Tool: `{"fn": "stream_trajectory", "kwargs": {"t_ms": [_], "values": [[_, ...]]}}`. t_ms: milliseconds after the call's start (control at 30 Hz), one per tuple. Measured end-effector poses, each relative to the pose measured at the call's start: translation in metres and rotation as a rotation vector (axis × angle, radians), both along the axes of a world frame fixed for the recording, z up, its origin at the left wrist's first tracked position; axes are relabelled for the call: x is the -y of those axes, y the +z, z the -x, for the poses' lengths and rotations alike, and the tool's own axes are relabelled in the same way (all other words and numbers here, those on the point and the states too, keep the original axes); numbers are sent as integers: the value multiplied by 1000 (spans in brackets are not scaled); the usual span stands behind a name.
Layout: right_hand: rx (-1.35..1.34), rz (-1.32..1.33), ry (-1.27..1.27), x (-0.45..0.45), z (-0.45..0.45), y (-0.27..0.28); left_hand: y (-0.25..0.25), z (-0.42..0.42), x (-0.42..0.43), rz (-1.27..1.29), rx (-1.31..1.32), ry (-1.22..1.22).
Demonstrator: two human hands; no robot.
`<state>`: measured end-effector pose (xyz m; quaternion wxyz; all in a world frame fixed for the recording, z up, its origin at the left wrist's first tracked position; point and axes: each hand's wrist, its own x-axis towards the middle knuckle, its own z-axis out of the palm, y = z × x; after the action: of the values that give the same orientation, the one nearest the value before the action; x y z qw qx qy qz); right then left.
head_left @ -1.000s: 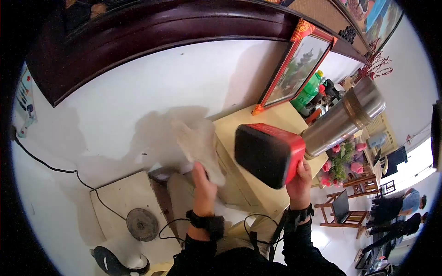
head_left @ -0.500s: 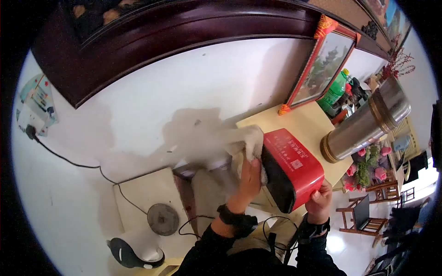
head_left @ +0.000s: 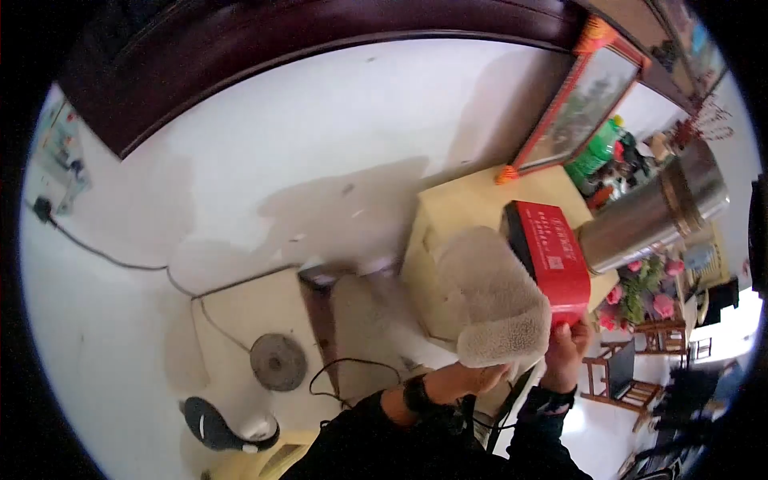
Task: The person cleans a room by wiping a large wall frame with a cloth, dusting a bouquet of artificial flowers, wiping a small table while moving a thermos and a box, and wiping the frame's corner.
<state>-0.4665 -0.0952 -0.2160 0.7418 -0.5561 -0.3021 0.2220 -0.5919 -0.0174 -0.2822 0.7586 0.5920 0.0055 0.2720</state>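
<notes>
A beige fluffy cloth (head_left: 500, 300) hangs from my left hand (head_left: 468, 380), its fingers closed and mostly behind the fabric. Right beside the cloth is a red box (head_left: 554, 248) with white lettering and a black side. My right hand (head_left: 566, 352) grips the near end of that box. The box is over the pale yellow cabinet top (head_left: 456, 196), close to a steel thermos flask (head_left: 652, 216); whether it rests on the surface I cannot tell.
A red-framed picture (head_left: 580, 112) leans on the wall near a green bottle (head_left: 596, 152). Left, a kettle (head_left: 236, 424) stands by its round base (head_left: 278, 362), with a loose black cord (head_left: 352, 360). Pink flowers (head_left: 640, 280) and wooden chairs (head_left: 628, 376) are at right.
The cloth has come away from the black side of the box and now hangs spread out. The box has shifted away from me, toward the flask, with my right hand still on it.
</notes>
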Motion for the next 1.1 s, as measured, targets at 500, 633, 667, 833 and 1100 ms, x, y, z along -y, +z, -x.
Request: {"fn": "stream_trajectory", "kwargs": {"t_ms": [500, 633, 667, 833, 1100], "values": [[611, 254, -179, 22, -15, -38, -24, -44, -44, 568, 370, -152], [456, 163, -247, -7, -28, -17, 26, -16, -11, 245, 75, 294], [416, 154, -237, -7, -31, -16, 30, -22, -6, 268, 121, 419], [581, 300, -231, 11, -13, -8, 5, -37, -27, 728, 269, 69], [521, 391, 40, 45, -7, -15, -56, -71, -37, 1115, 362, 55]]}}
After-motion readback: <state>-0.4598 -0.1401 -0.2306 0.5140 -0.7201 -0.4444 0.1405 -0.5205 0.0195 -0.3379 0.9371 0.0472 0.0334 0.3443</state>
